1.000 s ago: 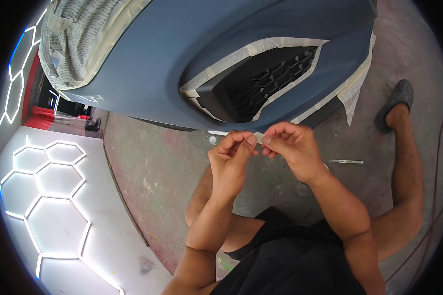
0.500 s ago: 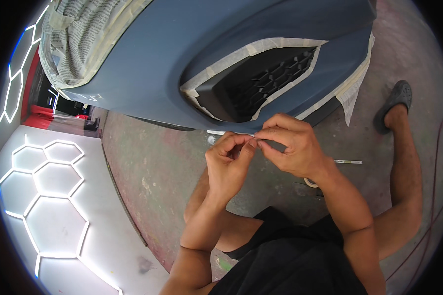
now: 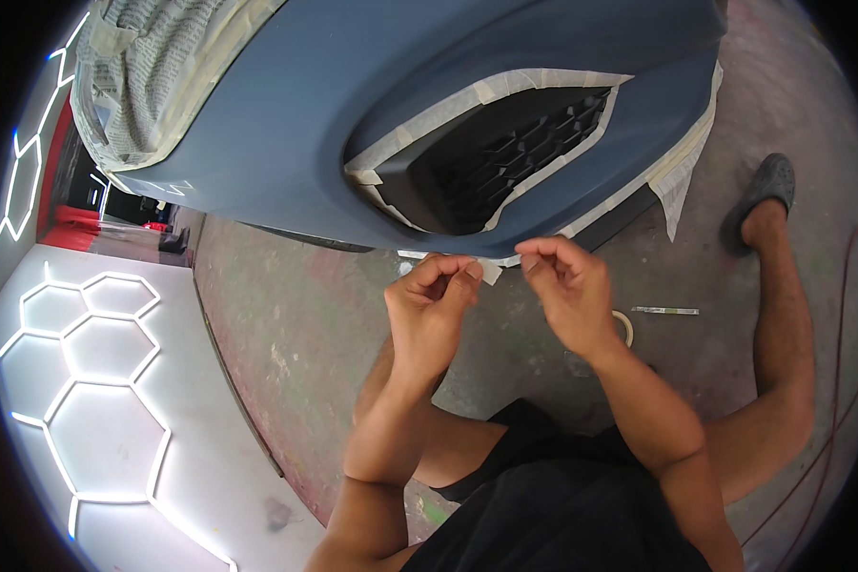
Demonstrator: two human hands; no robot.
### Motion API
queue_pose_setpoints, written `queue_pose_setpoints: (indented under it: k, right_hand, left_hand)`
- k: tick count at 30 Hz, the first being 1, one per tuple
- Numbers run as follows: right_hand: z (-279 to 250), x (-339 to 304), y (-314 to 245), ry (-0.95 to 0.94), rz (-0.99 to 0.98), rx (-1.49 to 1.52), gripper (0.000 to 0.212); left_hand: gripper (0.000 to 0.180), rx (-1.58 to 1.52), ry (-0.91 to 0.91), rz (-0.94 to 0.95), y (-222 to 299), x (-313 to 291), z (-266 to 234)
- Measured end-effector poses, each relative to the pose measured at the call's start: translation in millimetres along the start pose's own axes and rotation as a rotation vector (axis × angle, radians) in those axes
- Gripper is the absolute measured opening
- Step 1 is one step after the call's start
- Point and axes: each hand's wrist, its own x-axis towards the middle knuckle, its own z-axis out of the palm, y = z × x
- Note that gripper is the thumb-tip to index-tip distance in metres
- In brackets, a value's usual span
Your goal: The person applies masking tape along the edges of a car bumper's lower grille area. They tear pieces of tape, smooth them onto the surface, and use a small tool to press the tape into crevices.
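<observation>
Head view, left to right. At far left a glossy floor panel (image 3: 114,400) reflects white hexagonal light strips; above it, paper masking (image 3: 138,81), wrinkled and edged in beige tape, covers the upper left corner of a blue-grey car bumper (image 3: 286,124). The bumper's painted skin is smooth and matt, curving down to a lower edge that runs roughly left to right just above the hands. Set into it is a black honeycomb grille (image 3: 505,153), its opening framed all round by beige masking tape (image 3: 448,110).

The left hand (image 3: 429,310) is curled, thumb and forefinger pinched on the left end of a short tape piece (image 3: 492,274), a thin, pale, papery strip. The right hand (image 3: 572,296) is likewise curled, fingertips pinched together just right of the strip; whether it grips the other end cannot be told. The strip's long axis lies left to right, parallel to the bumper's lower edge and nearly touching it, directly below the grille's lower left corner. The left hand is the nearer to it.

Behind the right wrist a tape roll (image 3: 625,327) lies on the rough concrete floor (image 3: 286,315), with a loose tape strip (image 3: 665,311) just beyond. At right, the person's foot in a grey clog (image 3: 758,195).
</observation>
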Motion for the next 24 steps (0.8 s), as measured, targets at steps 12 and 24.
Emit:
queue_pose_setpoints:
  k: [12, 24]
  right_hand:
    - [27, -1, -7, -0.087, 0.047, 0.21, 0.008]
    - [90, 41, -48, 0.243, -0.735, -0.108, 0.01]
  left_hand:
    - [0.015, -0.275, 0.089, -0.036, 1, -2, 4]
    - [0.022, -0.427, 0.292, 0.155, -5, -15, -30]
